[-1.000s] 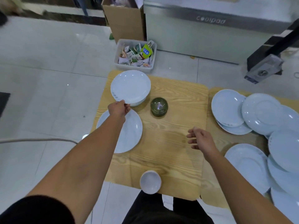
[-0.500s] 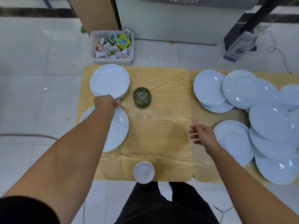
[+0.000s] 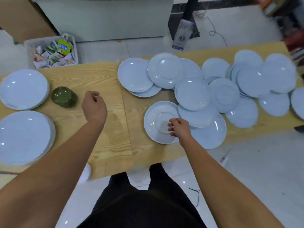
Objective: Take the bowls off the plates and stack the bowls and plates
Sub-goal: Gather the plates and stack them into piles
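Hovering over plate (image 3: pixel 155 116), right hand (image 3: pixel 180 129) loosely curled.

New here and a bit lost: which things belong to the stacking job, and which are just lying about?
Part of the job: far plate stack, near plate stack, green bowl, white bowl at the table's near edge, scattered plates on the right table, upturned plate under the right hand.
Just lying about: bin of packets, cardboard box, grey cabinet.

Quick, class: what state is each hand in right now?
Left hand: open, loosely curled, holding nothing.
Right hand: fingers curled over an upturned plate; grip cannot be told.
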